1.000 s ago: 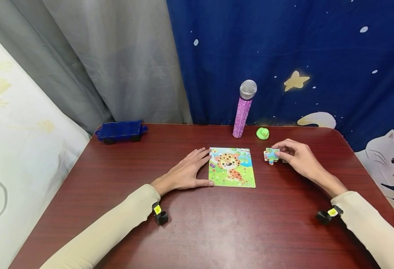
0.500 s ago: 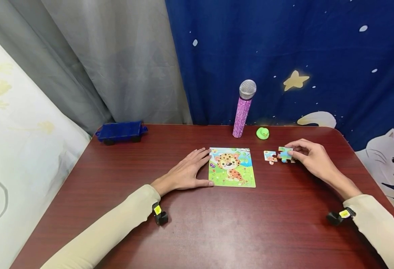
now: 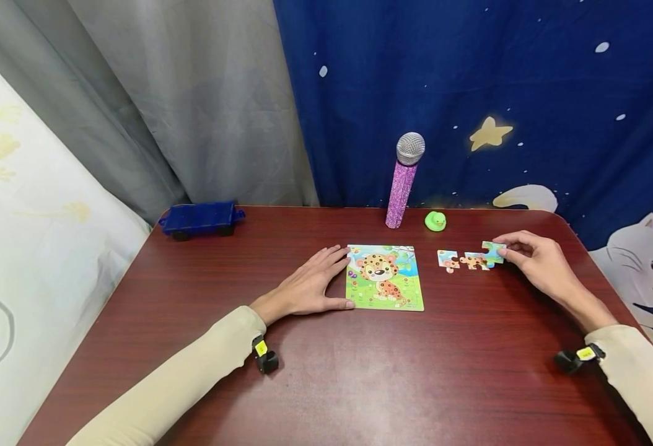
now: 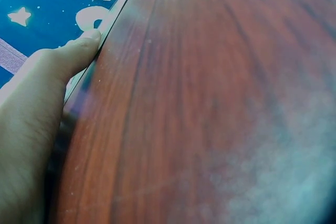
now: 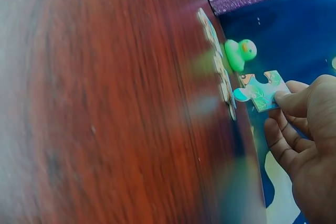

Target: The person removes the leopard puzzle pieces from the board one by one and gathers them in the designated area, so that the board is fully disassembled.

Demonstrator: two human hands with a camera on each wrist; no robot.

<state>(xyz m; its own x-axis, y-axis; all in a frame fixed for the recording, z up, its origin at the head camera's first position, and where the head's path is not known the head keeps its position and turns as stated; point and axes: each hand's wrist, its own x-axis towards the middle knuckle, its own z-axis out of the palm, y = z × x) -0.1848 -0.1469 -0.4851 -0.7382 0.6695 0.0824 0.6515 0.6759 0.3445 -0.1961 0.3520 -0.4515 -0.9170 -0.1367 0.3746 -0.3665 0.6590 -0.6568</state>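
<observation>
My left hand (image 3: 311, 285) lies with fairly straight fingers against the left edge of a square leopard puzzle (image 3: 385, 277); its thumb touches the lower left corner. To the right of the puzzle, my right hand (image 3: 541, 263) pinches a blue and green jigsaw piece (image 3: 492, 253) between thumb and fingers. The right wrist view shows that jigsaw piece (image 5: 266, 92) raised above the table, with a rounded tab pointing away from the fingertips. Under and left of it, other jigsaw pieces with leopard spots (image 3: 471, 261) lie flat in a row, the leftmost piece (image 3: 447, 258) nearest the puzzle.
Behind the pieces sits a green toy duck (image 3: 435, 221). A purple glittery microphone (image 3: 401, 186) stands upright at the table's back edge. At the far left corner is a blue toy wagon (image 3: 201, 218). Grey and dark blue curtains (image 3: 360, 93) hang behind the table (image 3: 326, 384).
My right hand has moved right with the pinched jigsaw piece, from over the leftmost piece to the row's right end, uncovering the pieces there. The left hand has stayed still.
</observation>
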